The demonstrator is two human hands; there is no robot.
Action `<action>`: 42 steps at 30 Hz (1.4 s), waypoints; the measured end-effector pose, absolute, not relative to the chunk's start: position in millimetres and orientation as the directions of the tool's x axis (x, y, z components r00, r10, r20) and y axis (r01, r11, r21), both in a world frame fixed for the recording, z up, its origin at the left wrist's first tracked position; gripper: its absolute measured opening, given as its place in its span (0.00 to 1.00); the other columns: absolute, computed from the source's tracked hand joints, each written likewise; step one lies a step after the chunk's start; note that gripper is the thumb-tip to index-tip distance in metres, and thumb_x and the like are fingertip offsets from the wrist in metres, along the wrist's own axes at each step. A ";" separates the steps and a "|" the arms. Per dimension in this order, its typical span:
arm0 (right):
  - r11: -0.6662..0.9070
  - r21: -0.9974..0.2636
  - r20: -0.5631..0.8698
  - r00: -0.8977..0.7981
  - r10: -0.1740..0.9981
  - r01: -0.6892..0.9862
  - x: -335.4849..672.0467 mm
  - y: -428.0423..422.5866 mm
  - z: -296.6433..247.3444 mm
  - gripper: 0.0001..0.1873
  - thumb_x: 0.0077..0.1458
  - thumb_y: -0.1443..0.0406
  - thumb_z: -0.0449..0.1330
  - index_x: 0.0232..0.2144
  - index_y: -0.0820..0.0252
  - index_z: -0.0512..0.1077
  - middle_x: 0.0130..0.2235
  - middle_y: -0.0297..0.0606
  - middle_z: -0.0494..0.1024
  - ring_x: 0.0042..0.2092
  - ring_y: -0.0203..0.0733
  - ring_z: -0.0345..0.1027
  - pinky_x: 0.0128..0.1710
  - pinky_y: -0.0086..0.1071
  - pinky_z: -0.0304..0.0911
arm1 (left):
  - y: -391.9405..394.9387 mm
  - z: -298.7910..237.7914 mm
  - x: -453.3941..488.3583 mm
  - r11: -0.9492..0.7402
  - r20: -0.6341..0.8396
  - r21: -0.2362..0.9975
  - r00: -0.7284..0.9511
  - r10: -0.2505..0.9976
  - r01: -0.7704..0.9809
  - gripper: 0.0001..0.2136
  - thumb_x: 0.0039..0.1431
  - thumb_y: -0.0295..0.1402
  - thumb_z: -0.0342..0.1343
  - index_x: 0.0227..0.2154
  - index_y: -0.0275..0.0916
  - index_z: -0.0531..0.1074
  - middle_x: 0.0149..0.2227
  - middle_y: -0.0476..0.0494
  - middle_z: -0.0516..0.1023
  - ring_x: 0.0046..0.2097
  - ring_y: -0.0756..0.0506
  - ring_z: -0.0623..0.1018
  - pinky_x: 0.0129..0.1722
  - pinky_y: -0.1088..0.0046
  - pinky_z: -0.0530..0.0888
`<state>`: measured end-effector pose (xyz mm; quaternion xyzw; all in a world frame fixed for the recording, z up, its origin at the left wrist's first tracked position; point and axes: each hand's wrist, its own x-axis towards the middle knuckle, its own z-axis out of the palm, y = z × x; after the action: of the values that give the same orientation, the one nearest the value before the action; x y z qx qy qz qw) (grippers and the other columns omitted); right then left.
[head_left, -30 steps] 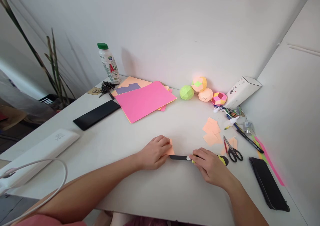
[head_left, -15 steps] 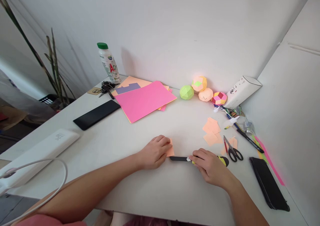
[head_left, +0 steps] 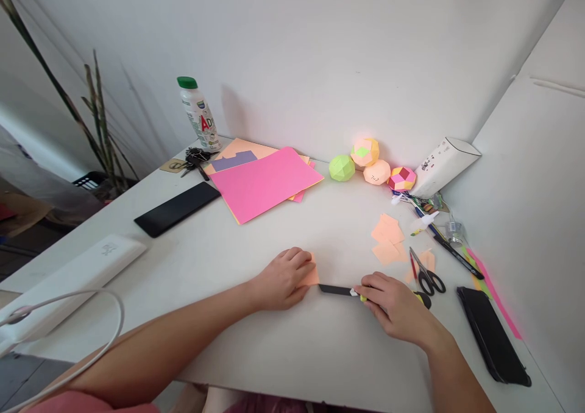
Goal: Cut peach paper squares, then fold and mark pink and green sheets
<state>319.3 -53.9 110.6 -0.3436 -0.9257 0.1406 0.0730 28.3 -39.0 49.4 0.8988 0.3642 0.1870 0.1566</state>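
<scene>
Orange paper, one small piece (head_left: 312,275), lies on the white table (head_left: 292,352) under the left hand (head_left: 283,277), whose bent fingers press it flat without gripping. The right hand (head_left: 395,306) is closed around one cutter (head_left: 338,290), its black end just beside that piece. Farther off are four paper balls (head_left: 342,168), one pair of scissors (head_left: 427,274), two black phones (head_left: 177,209) and one bottle (head_left: 197,114).

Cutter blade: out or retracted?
Out. A long dark blade sticks out of the cutter gripped in the right hand, its tip by the peach paper held under the left hand.
</scene>
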 end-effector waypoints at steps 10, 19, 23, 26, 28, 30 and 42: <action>0.731 -0.302 0.058 -0.753 0.655 0.613 318.2 -54.5 110.8 0.18 0.60 0.72 0.48 0.47 0.57 0.72 0.38 0.42 0.74 0.37 0.43 0.68 0.33 0.36 0.68 | -39.0 51.0 28.3 -0.688 0.222 0.418 0.667 0.711 0.594 0.15 0.55 0.30 0.49 0.46 0.39 0.65 0.47 0.38 0.67 0.45 0.39 0.67 0.48 0.59 0.68; 0.724 -0.309 0.043 -0.752 0.658 0.616 318.9 -54.5 109.9 0.18 0.60 0.72 0.48 0.47 0.57 0.72 0.38 0.43 0.74 0.38 0.43 0.67 0.34 0.37 0.68 | -39.1 49.8 28.2 -0.693 0.222 0.409 0.671 0.707 0.594 0.15 0.54 0.29 0.49 0.45 0.38 0.65 0.47 0.38 0.67 0.46 0.40 0.67 0.49 0.59 0.68; 0.719 -0.311 0.037 -0.748 0.663 0.622 318.4 -55.0 109.6 0.18 0.61 0.72 0.48 0.48 0.57 0.72 0.39 0.43 0.74 0.38 0.43 0.67 0.34 0.37 0.68 | -38.8 50.5 28.1 -0.693 0.218 0.402 0.673 0.707 0.598 0.15 0.54 0.29 0.50 0.46 0.37 0.65 0.47 0.38 0.67 0.46 0.40 0.67 0.49 0.59 0.68; 0.720 -0.297 0.034 -0.746 0.665 0.628 318.1 -55.1 109.5 0.17 0.60 0.72 0.48 0.47 0.57 0.72 0.38 0.42 0.74 0.38 0.43 0.67 0.33 0.37 0.68 | -38.2 50.6 28.0 -0.695 0.212 0.393 0.676 0.706 0.602 0.15 0.55 0.30 0.49 0.47 0.37 0.65 0.48 0.37 0.68 0.46 0.40 0.67 0.49 0.59 0.68; 0.720 -0.288 0.029 -0.746 0.665 0.631 318.2 -55.1 109.4 0.17 0.60 0.72 0.49 0.46 0.58 0.72 0.38 0.42 0.74 0.38 0.43 0.67 0.34 0.36 0.68 | -38.6 49.5 28.0 -0.699 0.209 0.384 0.681 0.702 0.603 0.16 0.57 0.31 0.48 0.49 0.36 0.65 0.51 0.36 0.67 0.47 0.39 0.67 0.50 0.57 0.68; 0.718 -0.286 0.014 -0.747 0.665 0.634 318.6 -55.3 109.3 0.16 0.59 0.72 0.49 0.45 0.59 0.72 0.38 0.42 0.74 0.38 0.43 0.67 0.34 0.36 0.68 | -40.6 47.2 28.2 -0.705 0.205 0.374 0.688 0.696 0.602 0.19 0.59 0.34 0.48 0.52 0.34 0.63 0.54 0.33 0.65 0.50 0.37 0.67 0.52 0.55 0.67; 0.630 -0.316 -0.174 -0.697 0.696 0.709 311.9 -64.2 113.7 0.17 0.57 0.73 0.51 0.46 0.59 0.72 0.39 0.41 0.73 0.38 0.42 0.69 0.36 0.35 0.68 | -61.3 25.9 31.8 -0.726 0.130 0.177 0.716 0.686 0.664 0.42 0.62 0.59 0.34 0.64 0.23 0.50 0.66 0.23 0.46 0.67 0.29 0.44 0.63 0.51 0.48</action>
<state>311.9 -64.2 113.7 -0.3890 -0.9027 0.1829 -0.0178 31.8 -61.3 25.9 0.9244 0.3651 0.0938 0.0587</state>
